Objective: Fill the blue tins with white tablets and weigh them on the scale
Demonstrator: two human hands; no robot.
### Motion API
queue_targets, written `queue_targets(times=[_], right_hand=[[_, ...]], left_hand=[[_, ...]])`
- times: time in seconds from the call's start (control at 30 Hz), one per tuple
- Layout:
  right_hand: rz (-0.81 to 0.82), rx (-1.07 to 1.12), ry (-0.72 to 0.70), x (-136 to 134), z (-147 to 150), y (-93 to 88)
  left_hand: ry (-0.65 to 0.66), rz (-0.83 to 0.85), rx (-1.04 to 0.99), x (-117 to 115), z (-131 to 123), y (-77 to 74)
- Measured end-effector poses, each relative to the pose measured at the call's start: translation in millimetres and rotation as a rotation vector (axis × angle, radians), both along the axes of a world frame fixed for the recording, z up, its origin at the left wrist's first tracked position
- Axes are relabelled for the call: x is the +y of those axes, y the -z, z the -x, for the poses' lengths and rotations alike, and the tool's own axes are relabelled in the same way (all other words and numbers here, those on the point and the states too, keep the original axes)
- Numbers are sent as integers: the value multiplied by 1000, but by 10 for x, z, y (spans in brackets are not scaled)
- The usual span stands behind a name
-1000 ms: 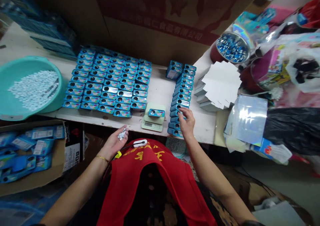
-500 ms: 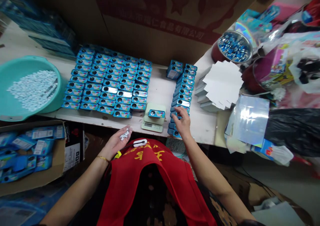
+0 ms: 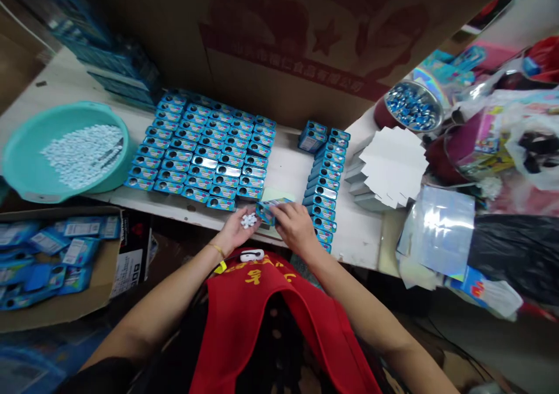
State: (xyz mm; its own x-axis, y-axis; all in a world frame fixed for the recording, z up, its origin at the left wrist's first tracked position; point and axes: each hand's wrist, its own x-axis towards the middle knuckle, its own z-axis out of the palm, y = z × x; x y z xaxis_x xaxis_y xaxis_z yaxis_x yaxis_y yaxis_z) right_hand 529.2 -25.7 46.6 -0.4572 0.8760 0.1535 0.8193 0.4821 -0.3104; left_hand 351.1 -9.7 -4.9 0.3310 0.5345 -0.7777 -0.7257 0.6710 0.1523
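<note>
Gripping blue tin [image 3: 267, 210] now, right hand [image 3: 294, 226] moved off tin row [image 3: 323, 190].

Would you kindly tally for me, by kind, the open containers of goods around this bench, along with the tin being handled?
Teal basin of white tablets: 1
Metal bowl of blue pieces: 1
Cardboard box of blue packs: 1
Blue tin in the right hand: 1
Total: 4
</note>
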Motion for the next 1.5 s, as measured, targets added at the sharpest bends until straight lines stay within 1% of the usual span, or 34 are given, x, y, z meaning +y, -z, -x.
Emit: queue_targets(times=[0.07, 0.13, 0.3, 0.37, 0.43, 0.5, 0.6, 0.67, 0.77, 0.83, 0.9, 0.97, 1.03, 1.07, 1.13, 1.2, 1.27, 1.3, 1.37, 1.43, 1.5], right_hand=[[-91, -167, -128, -43, 89, -190], [-166, -261, -213, -74, 160, -280], [-298, -337, -299, -122, 222, -275], [-289, -332, -332, -125, 212, -272], [-231, -300, -324, -109, 180, -275], [-139, -237, -230, -71, 113, -262], [10, -59, -7, 0, -58, -174], [87, 124, 89, 31, -195, -63], [180, 407, 192, 51, -347, 170], [266, 570, 279, 71, -370, 360], [367, 720, 367, 110, -335, 552], [450, 830, 430, 158, -281, 707], [496, 856, 461, 187, -253, 777], [496, 835, 458, 182, -258, 769], [430, 725, 404, 120, -292, 664], [301, 571, 323, -6, -308, 473], [205, 452, 219, -158, -236, 266], [200, 417, 146, -225, -152, 180], [257, 357, -57, -312, 97, 68], [309, 245, -245, -326, 390, 36], [317, 100, -336, -295, 639, 52]], left_hand=[[5, 2, -15, 63, -100, 0], [41, 12, -50, 117, -187, -10], [107, 49, -98, 175, -330, -19], [127, 67, -98, 175, -364, -2], [130, 74, -100, 175, -386, 22], [104, 69, -100, 180, -396, 47], [54, 62, -80, 191, -378, 79], [40, 62, -59, 194, -337, 90], [42, 52, -45, 181, -227, 89], [46, 44, -42, 150, -125, 80], [41, 39, -32, 93, -8, 70], [26, 41, -11, 13, 112, 54], [1, 62, 15, -82, 223, 26], [-15, 77, 29, -132, 273, 6], [-41, 107, 48, -229, 357, -42], [-44, 119, 46, -317, 419, -90], [-15, 121, 36, -393, 455, -123], [8, 120, 36, -426, 462, -131], [50, 114, 54, -482, 460, -135], [80, 113, 70, -525, 443, -136], [82, 123, 64, -559, 430, -150]])
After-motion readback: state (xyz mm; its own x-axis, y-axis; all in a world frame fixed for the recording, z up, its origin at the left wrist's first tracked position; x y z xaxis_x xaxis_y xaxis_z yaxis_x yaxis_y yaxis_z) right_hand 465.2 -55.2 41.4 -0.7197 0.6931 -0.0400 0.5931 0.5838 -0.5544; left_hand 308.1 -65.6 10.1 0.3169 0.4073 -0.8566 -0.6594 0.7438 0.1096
